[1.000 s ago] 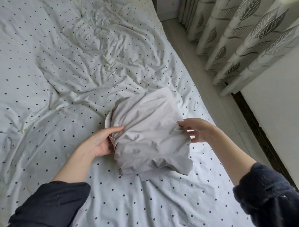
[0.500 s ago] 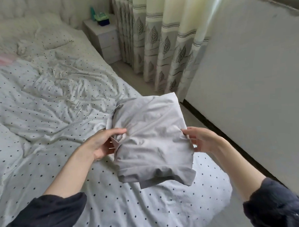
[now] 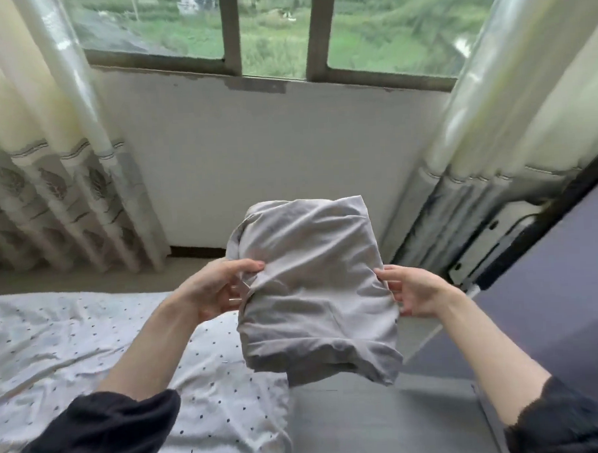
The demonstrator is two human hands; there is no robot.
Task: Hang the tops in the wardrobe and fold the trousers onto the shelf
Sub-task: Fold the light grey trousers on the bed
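Observation:
A folded bundle of light grey trousers (image 3: 314, 287) is held up in the air in front of me, past the corner of the bed. My left hand (image 3: 214, 288) grips its left edge, thumb on top and fingers underneath. My right hand (image 3: 413, 295) holds its right edge, thumb on the cloth, fingers behind it. Neither the wardrobe nor the shelf is in sight.
The bed with its white dotted sheet (image 3: 73, 356) lies at lower left. Ahead are a white wall under a window (image 3: 272, 32), leaf-patterned curtains (image 3: 49, 189) on the left and a pale curtain (image 3: 512, 114) on the right. A dark panel (image 3: 566, 266) rises at right.
Both hands have lifted the folded trousers off the bed, and my view has swung right from the bed to the window wall.

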